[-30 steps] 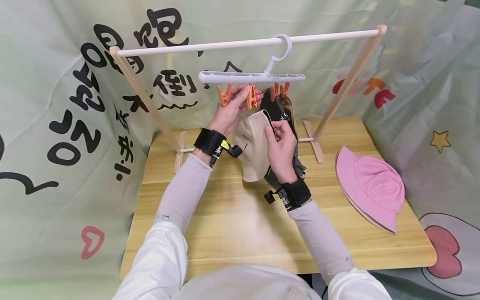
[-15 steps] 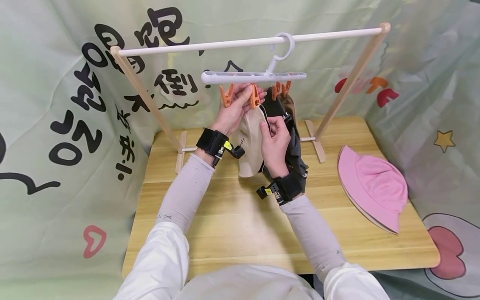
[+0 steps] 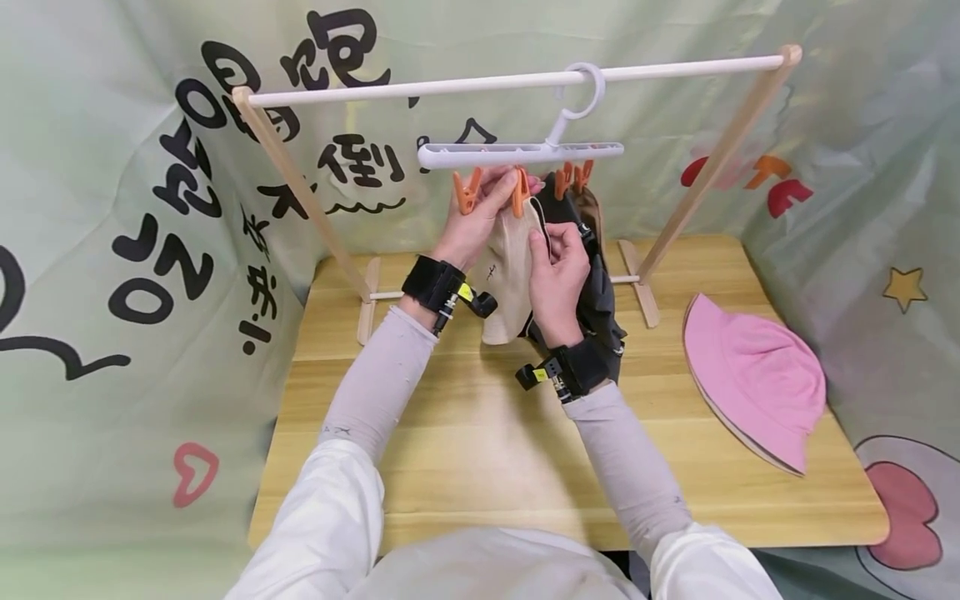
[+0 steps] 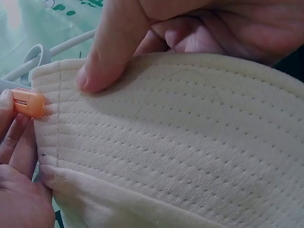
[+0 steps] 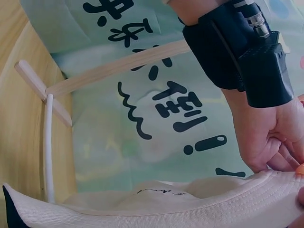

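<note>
A cream bucket hat (image 3: 508,279) with stitched brim and dark lining hangs below the hanger's left half. My right hand (image 3: 558,275) pinches its brim, the thumb flat on the stitching in the left wrist view. My left hand (image 3: 480,212) holds an orange clothespin (image 3: 521,193) between thumb and fingers. In the left wrist view this clothespin's tip (image 4: 34,103) lies on the brim's end seam. Another orange clothespin (image 3: 467,192) hangs beside the left hand. The pale lilac hanger (image 3: 517,153) is hooked on the white rod (image 3: 420,88).
A dark cloth item (image 3: 596,292) and a brown one (image 3: 592,212) hang from orange clothespins on the hanger's right. A pink bucket hat (image 3: 757,375) lies on the wooden table (image 3: 465,467) at right. Wooden posts (image 3: 720,158) of the rack stand either side.
The right hand has raised the cream hat, so its brim edge has come up to the clothespin in the left hand. The head view has shifted slightly.
</note>
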A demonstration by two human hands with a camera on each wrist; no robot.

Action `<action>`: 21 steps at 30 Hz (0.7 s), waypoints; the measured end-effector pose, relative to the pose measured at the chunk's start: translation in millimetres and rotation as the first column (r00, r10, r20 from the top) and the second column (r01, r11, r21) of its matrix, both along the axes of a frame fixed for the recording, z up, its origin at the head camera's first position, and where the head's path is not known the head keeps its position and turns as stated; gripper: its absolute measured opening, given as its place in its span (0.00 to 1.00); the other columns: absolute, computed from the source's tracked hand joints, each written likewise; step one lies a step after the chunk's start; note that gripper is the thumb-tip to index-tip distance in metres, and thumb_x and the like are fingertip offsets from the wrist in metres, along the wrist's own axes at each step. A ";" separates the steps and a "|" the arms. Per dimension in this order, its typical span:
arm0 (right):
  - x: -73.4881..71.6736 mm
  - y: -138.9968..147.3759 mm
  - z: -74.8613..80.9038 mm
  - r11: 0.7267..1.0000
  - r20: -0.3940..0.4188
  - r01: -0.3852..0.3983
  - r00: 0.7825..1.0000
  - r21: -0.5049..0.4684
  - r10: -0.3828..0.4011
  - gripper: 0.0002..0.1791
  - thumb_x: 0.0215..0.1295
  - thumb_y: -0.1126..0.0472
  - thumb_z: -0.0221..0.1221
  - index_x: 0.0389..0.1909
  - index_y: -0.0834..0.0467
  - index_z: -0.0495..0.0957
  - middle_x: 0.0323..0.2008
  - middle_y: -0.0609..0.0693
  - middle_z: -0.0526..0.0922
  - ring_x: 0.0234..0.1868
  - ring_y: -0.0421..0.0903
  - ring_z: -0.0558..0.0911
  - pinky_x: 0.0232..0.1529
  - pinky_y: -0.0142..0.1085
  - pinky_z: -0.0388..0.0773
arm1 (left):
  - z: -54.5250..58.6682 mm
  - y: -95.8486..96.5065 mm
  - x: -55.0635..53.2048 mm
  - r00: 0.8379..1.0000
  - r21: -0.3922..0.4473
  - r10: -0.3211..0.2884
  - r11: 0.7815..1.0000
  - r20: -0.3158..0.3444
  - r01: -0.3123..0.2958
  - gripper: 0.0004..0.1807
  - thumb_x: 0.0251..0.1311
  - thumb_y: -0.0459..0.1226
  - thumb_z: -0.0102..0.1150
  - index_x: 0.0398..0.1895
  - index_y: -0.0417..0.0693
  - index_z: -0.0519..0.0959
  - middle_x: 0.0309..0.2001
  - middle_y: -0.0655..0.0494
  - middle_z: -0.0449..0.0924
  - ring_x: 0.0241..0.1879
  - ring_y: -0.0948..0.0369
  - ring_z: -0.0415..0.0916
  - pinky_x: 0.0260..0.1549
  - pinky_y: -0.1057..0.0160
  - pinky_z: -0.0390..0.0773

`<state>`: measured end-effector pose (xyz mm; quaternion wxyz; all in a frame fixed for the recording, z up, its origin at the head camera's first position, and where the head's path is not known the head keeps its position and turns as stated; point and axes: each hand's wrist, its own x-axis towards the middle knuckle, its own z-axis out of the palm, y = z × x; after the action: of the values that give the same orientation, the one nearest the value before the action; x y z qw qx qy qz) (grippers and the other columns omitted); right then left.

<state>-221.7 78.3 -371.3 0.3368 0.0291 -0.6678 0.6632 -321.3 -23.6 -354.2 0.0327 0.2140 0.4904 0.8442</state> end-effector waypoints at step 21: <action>-1.3 17.0 -9.8 0.988 0.090 -0.151 0.984 -0.037 0.154 0.12 0.69 0.72 0.55 0.49 0.75 0.70 0.47 0.69 0.81 0.48 0.56 0.82 0.44 0.31 0.76 | 1.0 -1.6 12.6 0.991 -0.172 0.129 0.976 -0.027 -0.132 0.15 0.68 0.33 0.56 0.56 0.39 0.78 0.53 0.49 0.82 0.55 0.57 0.77 0.56 0.62 0.72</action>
<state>-222.9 95.4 -381.1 0.2541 0.0441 -0.6684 0.6977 -308.7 -25.2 -353.2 -0.0084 0.1844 0.5752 0.7969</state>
